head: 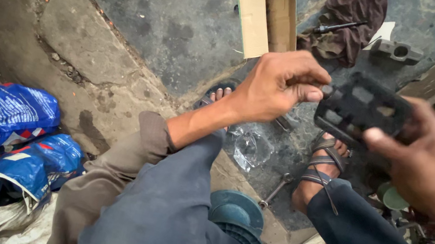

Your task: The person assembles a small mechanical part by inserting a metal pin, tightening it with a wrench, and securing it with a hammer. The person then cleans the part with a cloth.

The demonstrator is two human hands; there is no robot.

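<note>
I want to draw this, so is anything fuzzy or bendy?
Head view: the right hand and the black pedal it holds look smeared by motion; the left hand is sharper; the light is soft, without hard shadows; the edges bend like a wide lens.

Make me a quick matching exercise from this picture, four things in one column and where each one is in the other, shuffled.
Things:
1. black pedal
2. cardboard box
3. blue bags
4. spanner

Places:
A. lying open on the ground at the top
B. on the ground between the sandalled feet
C. held in both hands
D. piled at the left edge

Pairs: 1-C, 2-A, 3-D, 4-B
</note>
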